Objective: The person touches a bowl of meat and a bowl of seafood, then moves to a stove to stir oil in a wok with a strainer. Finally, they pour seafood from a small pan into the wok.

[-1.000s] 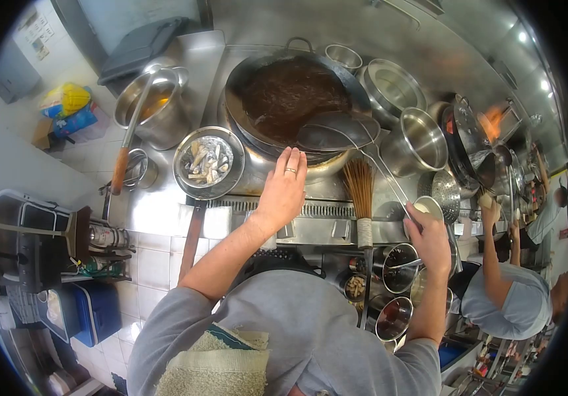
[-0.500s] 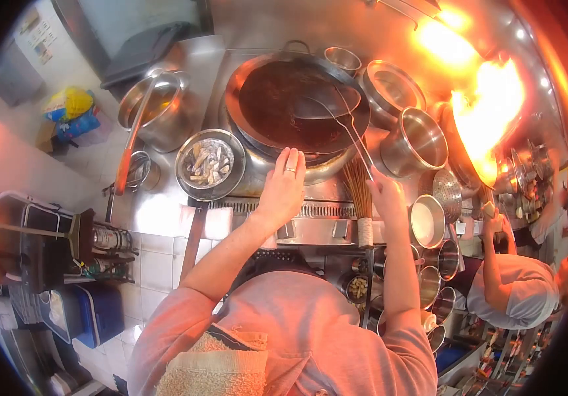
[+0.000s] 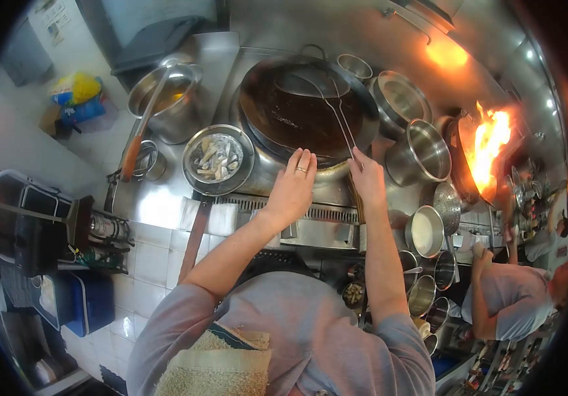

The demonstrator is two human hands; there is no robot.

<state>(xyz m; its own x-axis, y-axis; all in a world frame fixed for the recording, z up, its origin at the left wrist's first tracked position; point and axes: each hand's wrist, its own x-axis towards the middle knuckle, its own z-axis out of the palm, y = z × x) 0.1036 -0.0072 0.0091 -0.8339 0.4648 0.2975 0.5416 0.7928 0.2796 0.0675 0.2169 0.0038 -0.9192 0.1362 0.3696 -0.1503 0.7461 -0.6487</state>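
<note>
A wide wok of dark liquid sits on the burner in the head view. My right hand is closed around the wire handle of a skimmer. The skimmer's round head lies over the far part of the wok, at the liquid. My left hand is flat, palm down, with its fingers stretched out and right at the near rim. It holds nothing. Left of the wok, a metal bowl carries a perforated strainer with pale strips of food in it.
A pot of yellowish liquid with a ladle stands at the left. Steel pots and a perforated skimmer crowd the right side. Beyond them, flames rise from another wok near a co-worker.
My right hand and the skimmer have shifted left and away from me, the handle now steeper. The flames at the right have shrunk. My left hand remains at the near rim.
</note>
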